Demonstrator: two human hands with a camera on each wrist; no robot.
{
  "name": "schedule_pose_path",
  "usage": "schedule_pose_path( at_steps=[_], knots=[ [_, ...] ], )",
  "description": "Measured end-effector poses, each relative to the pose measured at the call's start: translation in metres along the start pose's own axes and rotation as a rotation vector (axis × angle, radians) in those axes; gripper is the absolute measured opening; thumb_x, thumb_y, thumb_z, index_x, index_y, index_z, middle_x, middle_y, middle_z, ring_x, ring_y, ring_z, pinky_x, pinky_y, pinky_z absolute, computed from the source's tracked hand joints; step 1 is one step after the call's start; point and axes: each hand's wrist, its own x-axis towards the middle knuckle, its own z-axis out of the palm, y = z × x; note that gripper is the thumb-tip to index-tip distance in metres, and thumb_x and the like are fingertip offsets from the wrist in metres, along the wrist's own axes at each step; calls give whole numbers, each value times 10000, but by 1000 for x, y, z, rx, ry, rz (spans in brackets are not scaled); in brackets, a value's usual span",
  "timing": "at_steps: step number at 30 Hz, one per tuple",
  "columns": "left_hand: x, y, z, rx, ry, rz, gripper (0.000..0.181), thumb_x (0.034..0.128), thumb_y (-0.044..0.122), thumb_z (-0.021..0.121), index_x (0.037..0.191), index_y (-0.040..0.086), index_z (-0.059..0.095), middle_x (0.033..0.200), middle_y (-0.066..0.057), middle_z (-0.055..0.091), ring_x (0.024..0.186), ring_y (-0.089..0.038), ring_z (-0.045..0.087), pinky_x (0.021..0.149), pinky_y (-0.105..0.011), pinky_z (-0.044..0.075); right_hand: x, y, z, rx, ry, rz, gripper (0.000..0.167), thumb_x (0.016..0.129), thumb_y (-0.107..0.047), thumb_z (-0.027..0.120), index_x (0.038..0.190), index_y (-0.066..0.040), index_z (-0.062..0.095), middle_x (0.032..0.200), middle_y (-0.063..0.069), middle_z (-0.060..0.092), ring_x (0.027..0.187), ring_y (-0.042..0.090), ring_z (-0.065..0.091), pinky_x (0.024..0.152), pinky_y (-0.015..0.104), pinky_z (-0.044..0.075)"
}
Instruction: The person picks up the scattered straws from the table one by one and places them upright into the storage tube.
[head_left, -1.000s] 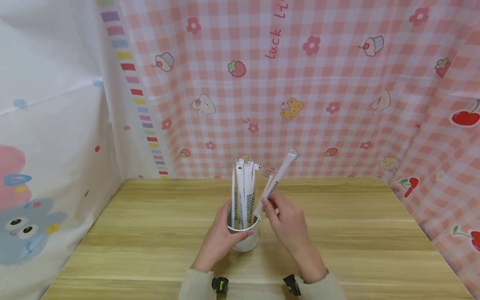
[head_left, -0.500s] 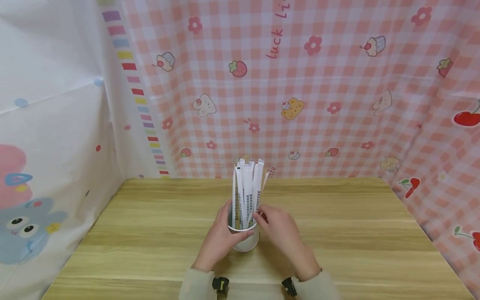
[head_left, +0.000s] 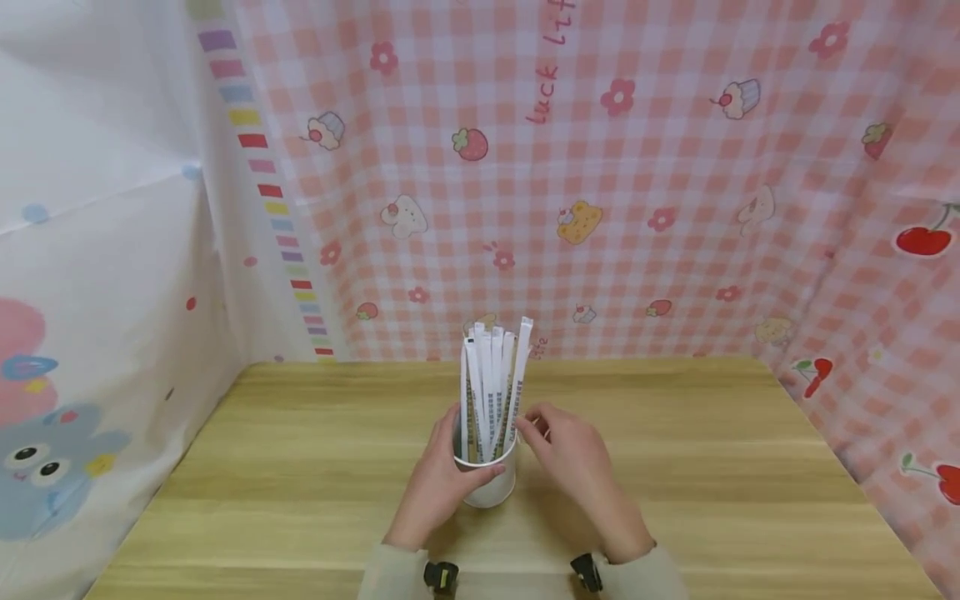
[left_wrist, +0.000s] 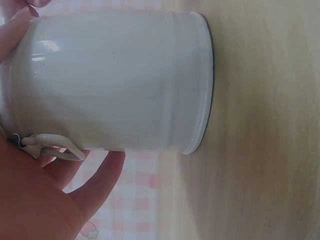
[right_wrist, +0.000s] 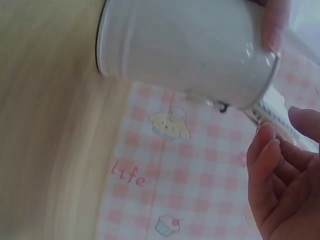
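Note:
A white cup (head_left: 491, 492) with a small side loop (left_wrist: 55, 145) stands on the wooden table. Several paper-wrapped straws (head_left: 491, 392) with dark print stand upright in it, some leaning. My left hand (head_left: 438, 471) grips the cup from the left, thumb over the near side of the rim and fingers around the side. To the right of the rim is my right hand (head_left: 573, 450), its fingers loosely bent. In the right wrist view, thumb and fingertips (right_wrist: 267, 135) are apart beside the wrapped straws (right_wrist: 275, 112), with no pinch visible.
The wooden table (head_left: 712, 475) extends to both sides of the cup. A pink checked cloth (head_left: 660, 167) hangs behind and at the right. A white printed cloth (head_left: 112, 250) hangs on the left.
My right hand held a wrapped straw tilted right, then lowered it into the cup among the others. Now its fingers have come off and moved slightly right. The left hand keeps its grip.

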Motion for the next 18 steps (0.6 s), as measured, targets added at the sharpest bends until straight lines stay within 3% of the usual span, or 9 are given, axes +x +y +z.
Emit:
schedule_pose_path(
  at_steps=[5,10,14,18],
  knots=[
    [-4,-2,5,-1,22,-24,977,598,520,755,1387,325,211,1351,29,329,1157,-174,408,932,-457,351,-2,8,-6,6,-8,67,222,876,-383,537,879,-184,635,690,-120,559,607,44,490,563,246,421],
    [1,1,10,27,65,12,960,604,522,750,1385,270,251,1339,-2,349,1137,-178,425,918,-441,369,-1,16,-11,-1,2,87,382,883,-491,446,955,-168,637,772,-75,597,690,81,539,626,293,454],
    [6,6,17,25,53,60,946,621,487,757,1384,210,270,1323,-30,369,1129,-185,426,909,-435,372,-3,28,-14,-20,-2,97,493,889,-521,395,1101,-127,603,972,8,621,883,169,575,766,377,462],
    [11,10,25,49,39,80,988,623,517,741,1404,217,216,1334,-33,353,1141,-189,410,909,-438,371,-10,49,-16,-101,-23,78,494,914,-430,429,1251,-75,496,1229,122,514,1129,290,462,921,476,359]
  ],
)
